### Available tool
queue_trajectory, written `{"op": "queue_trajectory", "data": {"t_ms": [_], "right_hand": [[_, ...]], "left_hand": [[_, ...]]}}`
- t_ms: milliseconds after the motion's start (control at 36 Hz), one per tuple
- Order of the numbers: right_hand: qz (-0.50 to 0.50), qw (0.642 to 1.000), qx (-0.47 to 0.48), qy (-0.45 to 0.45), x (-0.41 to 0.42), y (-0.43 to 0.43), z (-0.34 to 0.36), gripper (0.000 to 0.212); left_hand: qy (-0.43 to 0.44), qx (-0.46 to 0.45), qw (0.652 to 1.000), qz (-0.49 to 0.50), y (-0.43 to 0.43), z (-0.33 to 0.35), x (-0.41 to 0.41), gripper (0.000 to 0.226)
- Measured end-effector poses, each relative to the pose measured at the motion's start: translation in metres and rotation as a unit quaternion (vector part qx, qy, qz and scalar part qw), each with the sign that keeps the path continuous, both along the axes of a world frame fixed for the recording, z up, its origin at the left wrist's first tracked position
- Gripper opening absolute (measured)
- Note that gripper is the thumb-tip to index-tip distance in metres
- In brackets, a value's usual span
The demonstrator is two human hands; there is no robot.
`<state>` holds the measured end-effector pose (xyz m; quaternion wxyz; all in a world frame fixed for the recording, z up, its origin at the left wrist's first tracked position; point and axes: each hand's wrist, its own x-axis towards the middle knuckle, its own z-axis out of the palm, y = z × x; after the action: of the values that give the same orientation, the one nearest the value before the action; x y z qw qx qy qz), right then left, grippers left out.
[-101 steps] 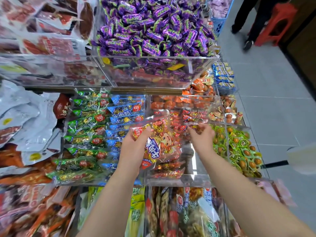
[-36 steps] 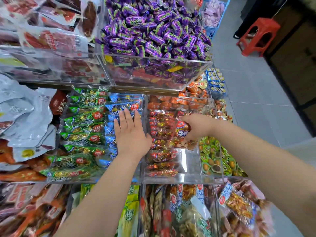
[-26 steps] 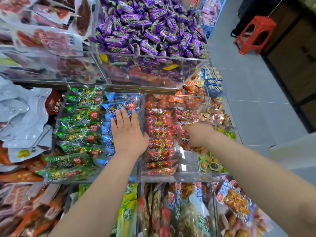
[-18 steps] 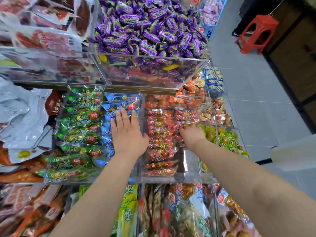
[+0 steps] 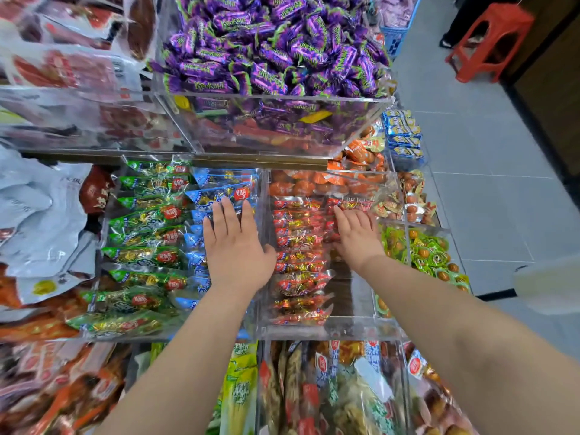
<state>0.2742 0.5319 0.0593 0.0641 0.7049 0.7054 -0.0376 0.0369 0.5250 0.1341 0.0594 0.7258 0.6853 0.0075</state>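
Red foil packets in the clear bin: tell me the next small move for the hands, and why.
Probably the right hand should nudge its packets into a straight row. It lies flat, fingers straight, on the shorter right column of red foil snack packets in the clear acrylic bin, with bare floor in front; the left hand rests flat on the blue foil packets.

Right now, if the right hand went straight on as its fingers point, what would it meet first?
Probably the red snack packets just ahead of the right hand; orange packets lie beyond, though depth is unclear.
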Motion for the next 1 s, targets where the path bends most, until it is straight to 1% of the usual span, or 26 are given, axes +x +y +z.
{"op": "queue_trajectory", "data": {"t_ms": [111,167,222,278,306,333,444,528,639,722,806,861,917,972,1000], "right_hand": [[-0.02,1.0,0.001,-0.001,-0.002,0.007,-0.005,0.077],[-0.03,0.999,-0.011,0.0,-0.004,0.008,-0.004,0.079],[-0.046,0.999,-0.026,-0.002,-0.004,0.006,-0.001,0.091],[-0.041,0.998,-0.045,-0.03,-0.003,0.001,0.001,0.114],[-0.03,0.997,-0.053,-0.049,-0.003,-0.002,0.001,0.121],[-0.024,0.996,-0.058,-0.063,-0.004,-0.005,0.0,0.123],[-0.045,0.994,-0.05,-0.086,-0.007,-0.003,0.0,0.112],[-0.046,0.994,-0.05,-0.086,-0.006,0.004,-0.002,0.103],[-0.051,0.994,-0.065,-0.075,-0.003,0.008,-0.001,0.105],[-0.052,0.992,-0.094,-0.065,-0.005,0.009,0.005,0.11],[-0.043,0.993,-0.11,-0.02,-0.005,0.004,0.017,0.114],[-0.044,0.994,-0.09,0.041,-0.004,-0.008,0.026,0.106],[-0.063,0.985,-0.05,0.154,-0.003,-0.027,0.034,0.091],[-0.104,0.957,-0.037,0.269,-0.005,-0.05,0.041,0.066],[-0.13,0.943,-0.038,0.305,-0.006,-0.061,0.044,0.053]], "left_hand": [[-0.002,-0.004,1.0,0.0,0.0,0.0,0.0,0.086],[0.0,-0.006,1.0,-0.001,0.0,0.001,0.0,0.086],[0.001,-0.004,1.0,-0.002,-0.001,0.0,0.0,0.086],[-0.001,0.001,1.0,-0.002,-0.001,0.0,0.0,0.086],[-0.002,0.002,1.0,-0.002,-0.001,0.0,0.0,0.086],[-0.001,0.004,1.0,-0.002,-0.001,-0.001,0.0,0.086],[-0.004,0.007,1.0,-0.001,0.0,-0.001,0.0,0.086],[0.001,0.006,1.0,-0.001,0.0,-0.002,0.0,0.086],[0.004,0.008,1.0,-0.001,0.0,-0.003,0.0,0.085],[0.005,0.004,1.0,-0.002,0.0,-0.003,0.0,0.085],[0.001,0.0,1.0,-0.003,0.0,-0.003,0.0,0.085],[-0.002,-0.001,1.0,-0.003,0.0,-0.003,-0.001,0.085],[-0.002,0.0,1.0,-0.003,-0.001,-0.003,-0.001,0.085],[-0.003,-0.001,1.0,-0.001,-0.001,-0.002,-0.001,0.085],[-0.005,-0.002,1.0,-0.001,-0.001,-0.001,-0.001,0.085]]}}
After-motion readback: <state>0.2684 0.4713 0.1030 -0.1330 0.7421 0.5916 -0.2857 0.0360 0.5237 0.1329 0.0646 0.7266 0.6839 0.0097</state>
